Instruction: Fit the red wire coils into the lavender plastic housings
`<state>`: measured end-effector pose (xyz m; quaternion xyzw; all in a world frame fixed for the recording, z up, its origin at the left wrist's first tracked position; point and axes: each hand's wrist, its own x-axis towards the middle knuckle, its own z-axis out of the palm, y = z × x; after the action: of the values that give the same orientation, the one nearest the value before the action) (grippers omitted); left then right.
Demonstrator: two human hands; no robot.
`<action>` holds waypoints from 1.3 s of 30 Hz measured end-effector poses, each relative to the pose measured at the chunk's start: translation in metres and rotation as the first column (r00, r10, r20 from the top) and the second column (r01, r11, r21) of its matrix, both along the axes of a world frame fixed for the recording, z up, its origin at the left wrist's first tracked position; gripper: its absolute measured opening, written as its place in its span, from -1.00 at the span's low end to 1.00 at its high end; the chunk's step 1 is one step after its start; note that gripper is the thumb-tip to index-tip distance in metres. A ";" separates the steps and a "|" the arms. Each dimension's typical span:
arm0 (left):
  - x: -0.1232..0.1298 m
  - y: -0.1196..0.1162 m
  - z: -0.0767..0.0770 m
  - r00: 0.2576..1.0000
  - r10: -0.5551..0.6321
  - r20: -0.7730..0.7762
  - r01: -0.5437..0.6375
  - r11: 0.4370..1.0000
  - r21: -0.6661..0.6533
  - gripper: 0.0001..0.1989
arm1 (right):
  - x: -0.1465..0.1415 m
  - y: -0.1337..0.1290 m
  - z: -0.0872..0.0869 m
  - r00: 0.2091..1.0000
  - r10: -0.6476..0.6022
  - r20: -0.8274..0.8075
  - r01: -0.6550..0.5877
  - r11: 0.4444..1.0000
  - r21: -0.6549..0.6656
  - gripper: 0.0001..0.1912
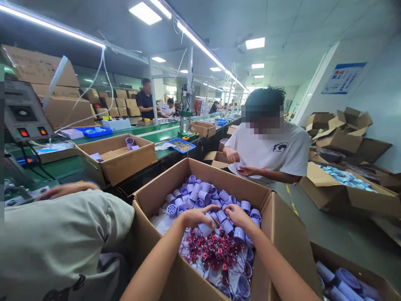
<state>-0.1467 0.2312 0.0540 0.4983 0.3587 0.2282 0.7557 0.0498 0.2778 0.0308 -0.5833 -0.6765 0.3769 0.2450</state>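
Note:
Both my hands are over a large cardboard box (pixel 282 230) filled with lilac plastic cups (pixel 200 193). My left hand (pixel 199 216) is curled round one lilac cup (pixel 205 228), tilted in its fingers. Just to the right, my right hand (pixel 238 215) has thumb and fingers pinched together above the cups; whatever is between them is too small to make out. Below my hands lies a heap of small red parts with thin dark wires (pixel 216 248), resting on white sheeting. More cups lie along the box's right inner side.
A co-worker in a white shirt (pixel 275 146) handles a small pale piece across the box. At left, another person's grey sleeve (pixel 62 234) is close by. A smaller carton (pixel 131 163) and a blue tray of small parts (pixel 181 145) stand by the green conveyor. Lilac parts fill a box (pixel 347 280) lower right.

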 end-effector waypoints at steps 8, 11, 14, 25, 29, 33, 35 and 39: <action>0.011 0.001 -0.007 0.993 -0.113 0.035 0.113 0.994 -0.005 -0.24 | -0.017 -0.021 0.022 0.939 -0.114 -0.324 0.136 0.990 0.046 -0.81; 0.013 0.001 -0.008 0.997 -0.030 0.074 0.024 0.996 0.090 -0.45 | -0.023 -0.021 0.036 0.891 -0.097 -0.444 0.117 0.993 0.018 -0.82; 0.009 0.006 -0.012 0.978 0.060 0.202 -0.085 0.989 0.118 -0.57 | -0.024 -0.019 0.045 0.843 -0.088 -0.531 0.119 0.993 0.024 -0.76; -0.009 0.003 -0.003 0.749 0.336 0.572 -0.448 0.892 0.063 -0.61 | -0.033 -0.036 0.033 0.761 0.350 -0.547 -0.335 0.933 0.130 -0.77; -0.017 -0.001 0.006 0.649 0.427 0.630 -0.547 0.837 -0.005 -0.42 | -0.045 -0.029 0.050 0.715 0.279 -0.642 -0.245 0.959 0.144 -0.71; -0.022 -0.005 0.008 0.666 0.381 0.641 -0.488 0.872 -0.011 -0.27 | -0.056 -0.018 0.051 0.683 0.113 -0.722 0.021 0.984 0.174 -0.59; -0.019 -0.006 0.007 0.749 0.343 0.567 -0.430 0.902 0.022 -0.26 | -0.061 -0.014 0.043 0.681 0.050 -0.730 0.074 0.988 0.136 -0.51; -0.008 -0.003 0.004 0.813 0.374 0.447 -0.436 0.899 0.042 -0.36 | -0.060 -0.011 0.025 0.625 -0.035 -0.780 -0.068 0.993 -0.099 -0.38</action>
<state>-0.1547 0.2284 0.0582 0.4005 0.2648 0.5125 0.7119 -0.0102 0.2666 0.0562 -0.3698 -0.4855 0.6341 0.4749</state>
